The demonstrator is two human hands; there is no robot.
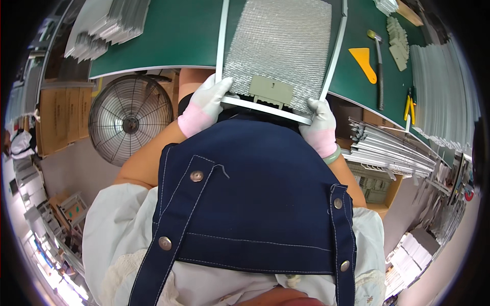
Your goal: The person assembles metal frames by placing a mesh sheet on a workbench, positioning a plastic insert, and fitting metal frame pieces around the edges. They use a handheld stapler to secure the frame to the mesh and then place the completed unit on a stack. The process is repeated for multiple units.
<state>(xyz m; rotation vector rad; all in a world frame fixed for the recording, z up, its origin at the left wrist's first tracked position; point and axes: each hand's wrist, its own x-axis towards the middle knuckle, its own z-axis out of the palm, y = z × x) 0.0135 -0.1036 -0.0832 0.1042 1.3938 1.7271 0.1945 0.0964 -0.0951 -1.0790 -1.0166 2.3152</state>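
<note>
Both my hands wear white gloves with pink cuffs. My left hand (208, 102) grips the near left corner of a thin silver metal frame (265, 108), thumb on top. At its near right corner, my right hand (320, 125) is closed round the rail. The frame juts over the table's front edge against my apron. A sheet of silvery metal mesh (280, 41) lies within the frame, and its far end runs out of view. On the mesh, by the near rail, sits a grey-green plastic piece (272, 91) with short prongs toward me.
On the green table (168, 46) lie a yellow scraper (364, 64), a hammer (378, 66), yellow-handled pliers (410, 106) and grey-green plastic pieces (398, 46). Stacks of metal strips (439, 92) stand right; silvery sheets (112, 23) are piled left. A floor fan (131, 122) stands below left.
</note>
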